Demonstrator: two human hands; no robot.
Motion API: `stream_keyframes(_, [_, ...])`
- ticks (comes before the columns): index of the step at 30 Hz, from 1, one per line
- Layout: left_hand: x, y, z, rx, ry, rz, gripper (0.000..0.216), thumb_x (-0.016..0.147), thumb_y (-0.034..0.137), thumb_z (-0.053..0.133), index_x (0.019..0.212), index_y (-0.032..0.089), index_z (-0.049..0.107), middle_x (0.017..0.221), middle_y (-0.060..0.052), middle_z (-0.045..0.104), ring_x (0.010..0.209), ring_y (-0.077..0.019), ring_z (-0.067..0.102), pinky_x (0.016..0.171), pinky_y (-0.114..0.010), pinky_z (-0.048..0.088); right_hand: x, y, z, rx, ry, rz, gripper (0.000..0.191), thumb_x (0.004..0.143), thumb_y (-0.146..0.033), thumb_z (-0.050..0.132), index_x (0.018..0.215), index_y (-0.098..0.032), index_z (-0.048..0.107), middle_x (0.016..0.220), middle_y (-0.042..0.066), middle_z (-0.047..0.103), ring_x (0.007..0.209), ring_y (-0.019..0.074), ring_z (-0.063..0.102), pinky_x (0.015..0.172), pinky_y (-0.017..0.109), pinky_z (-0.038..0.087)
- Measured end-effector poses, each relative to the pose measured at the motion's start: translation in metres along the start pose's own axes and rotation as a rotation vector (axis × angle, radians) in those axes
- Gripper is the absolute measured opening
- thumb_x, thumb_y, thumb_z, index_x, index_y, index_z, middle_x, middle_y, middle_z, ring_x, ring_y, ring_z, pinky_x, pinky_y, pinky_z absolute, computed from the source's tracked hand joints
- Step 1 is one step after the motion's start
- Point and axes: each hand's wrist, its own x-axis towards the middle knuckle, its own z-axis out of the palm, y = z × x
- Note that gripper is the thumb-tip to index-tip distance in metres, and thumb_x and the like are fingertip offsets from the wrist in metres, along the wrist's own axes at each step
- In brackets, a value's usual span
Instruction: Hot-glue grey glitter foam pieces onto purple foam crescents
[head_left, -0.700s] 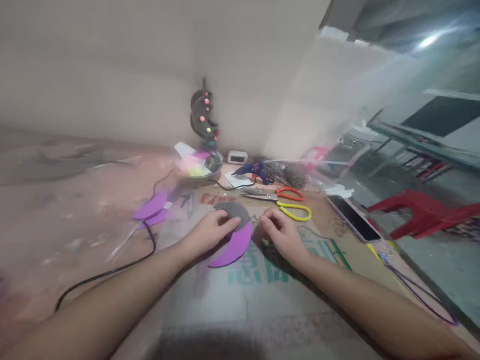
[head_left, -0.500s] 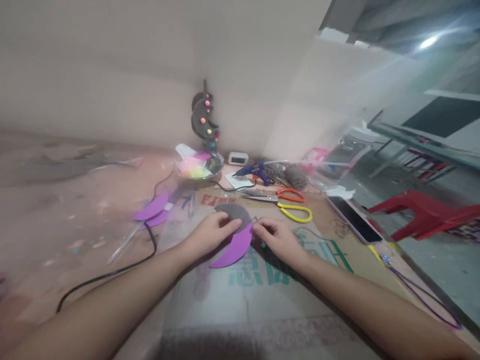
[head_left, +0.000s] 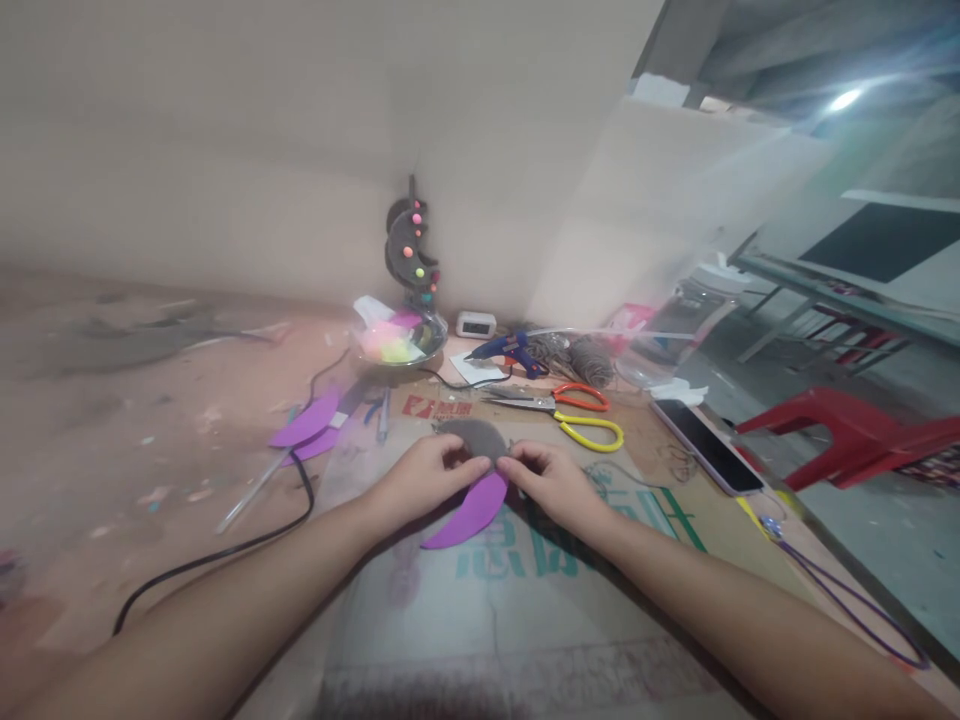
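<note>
Between my two hands is a crescent-shaped piece, grey in its upper part [head_left: 480, 437] and purple in its lower part [head_left: 471, 510]. My left hand [head_left: 429, 475] pinches its left side, thumb on top near the middle. On the right edge, my right hand [head_left: 551, 480] closes thumb and fingers on the same crescent, and the two thumbs nearly meet. The crescent is over a printed cardboard sheet [head_left: 450, 630]. Just beyond the hands lie scissors [head_left: 556, 405] with one orange and one yellow handle. My fingertips under the piece are hidden.
At the back stand a grey crescent decoration with coloured balls [head_left: 405, 250], a bowl [head_left: 397, 350], a small digital clock [head_left: 475, 325], a blue glue gun [head_left: 510, 350] and grey yarn [head_left: 589, 358]. Purple pieces [head_left: 307, 425] and a black cable [head_left: 217, 548] lie left; a phone [head_left: 709, 445] lies right.
My right hand's thumb has come onto the crescent beside the left thumb, where it was at the edge before. The view has tilted slightly, and the crescent sits a little lower.
</note>
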Motion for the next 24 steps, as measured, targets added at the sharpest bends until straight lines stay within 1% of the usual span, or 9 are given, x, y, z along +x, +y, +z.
stream_keyframes(3, [0.0002, -0.0006, 0.0001, -0.038, 0.013, -0.033, 0.042, 0.079, 0.056, 0.053, 0.065, 0.017, 0.052, 0.061, 0.002, 0.050, 0.060, -0.0135, 0.046, 0.054, -0.025, 0.031, 0.0003, -0.0002, -0.0013, 0.007, 0.010, -0.040, 0.037, 0.084, -0.048, 0.054, 0.063, -0.018, 0.054, 0.058, -0.002, 0.054, 0.057, 0.0115, 0.049, 0.057, 0.025, 0.039])
stream_keyframes(7, [0.0003, 0.0006, -0.0009, -0.100, 0.009, -0.057, 0.043, 0.079, 0.056, 0.053, 0.063, 0.017, 0.049, 0.059, 0.003, 0.046, 0.057, -0.0124, 0.043, 0.053, -0.025, 0.030, 0.0008, 0.0005, -0.0040, 0.050, 0.032, -0.082, 0.046, 0.089, -0.052, 0.043, 0.059, -0.018, 0.049, 0.056, -0.002, 0.048, 0.056, 0.0109, 0.046, 0.056, 0.024, 0.037])
stream_keyframes(12, [-0.0011, 0.0024, -0.0025, -0.150, -0.004, -0.083, 0.042, 0.080, 0.056, 0.054, 0.064, 0.017, 0.049, 0.058, 0.004, 0.046, 0.055, -0.0115, 0.042, 0.051, -0.025, 0.029, 0.0006, 0.0005, -0.0045, 0.159, 0.123, -0.042, 0.030, 0.087, -0.046, 0.052, 0.073, -0.019, 0.052, 0.059, -0.004, 0.047, 0.053, 0.0102, 0.044, 0.051, 0.024, 0.035])
stream_keyframes(14, [-0.0014, 0.0015, -0.0025, -0.168, -0.007, -0.095, 0.042, 0.079, 0.056, 0.054, 0.064, 0.018, 0.048, 0.057, 0.004, 0.046, 0.054, -0.0115, 0.042, 0.050, -0.024, 0.029, 0.0001, 0.0004, -0.0045, 0.178, 0.197, -0.067, 0.023, 0.085, -0.042, 0.055, 0.082, -0.020, 0.052, 0.061, -0.005, 0.047, 0.053, 0.0098, 0.044, 0.050, 0.023, 0.035])
stream_keyframes(16, [-0.0011, 0.0001, -0.0022, -0.167, -0.003, -0.093, 0.041, 0.079, 0.056, 0.054, 0.064, 0.018, 0.048, 0.056, 0.004, 0.047, 0.054, -0.0117, 0.042, 0.049, -0.024, 0.029, -0.0003, 0.0003, -0.0047, 0.191, 0.259, -0.107, 0.021, 0.084, -0.039, 0.058, 0.092, -0.021, 0.051, 0.063, -0.006, 0.047, 0.052, 0.0094, 0.044, 0.049, 0.022, 0.035])
stream_keyframes(18, [-0.0006, -0.0009, -0.0019, -0.163, -0.004, -0.073, 0.040, 0.079, 0.054, 0.055, 0.064, 0.017, 0.050, 0.058, 0.003, 0.048, 0.055, -0.0120, 0.043, 0.050, -0.024, 0.029, -0.0005, 0.0008, -0.0049, 0.192, 0.244, -0.139, 0.025, 0.085, -0.037, 0.057, 0.104, -0.022, 0.051, 0.065, -0.006, 0.047, 0.052, 0.0094, 0.045, 0.049, 0.022, 0.036])
stream_keyframes(20, [-0.0001, -0.0008, -0.0019, -0.170, -0.013, -0.051, 0.039, 0.079, 0.054, 0.054, 0.066, 0.017, 0.052, 0.060, 0.002, 0.051, 0.057, -0.0124, 0.045, 0.051, -0.024, 0.030, -0.0003, 0.0022, -0.0049, 0.141, 0.177, -0.133, 0.029, 0.086, -0.037, 0.055, 0.111, -0.021, 0.055, 0.064, -0.006, 0.048, 0.053, 0.0099, 0.046, 0.051, 0.023, 0.037])
stream_keyframes(21, [0.0000, -0.0003, -0.0020, -0.171, -0.021, -0.048, 0.040, 0.080, 0.054, 0.054, 0.067, 0.016, 0.053, 0.061, 0.002, 0.051, 0.058, -0.0126, 0.046, 0.052, -0.024, 0.031, -0.0001, 0.0032, -0.0048, 0.101, 0.146, -0.126, 0.029, 0.086, -0.036, 0.055, 0.111, -0.021, 0.058, 0.066, -0.005, 0.050, 0.056, 0.0105, 0.048, 0.054, 0.024, 0.039])
stream_keyframes(24, [-0.0001, 0.0010, -0.0022, -0.153, -0.034, -0.062, 0.041, 0.079, 0.056, 0.053, 0.067, 0.016, 0.052, 0.062, 0.001, 0.053, 0.059, -0.0133, 0.048, 0.053, -0.024, 0.032, 0.0007, 0.0066, -0.0044, 0.012, 0.100, -0.120, 0.022, 0.085, -0.034, 0.056, 0.098, -0.019, 0.064, 0.076, 0.000, 0.059, 0.069, 0.0128, 0.054, 0.064, 0.026, 0.042])
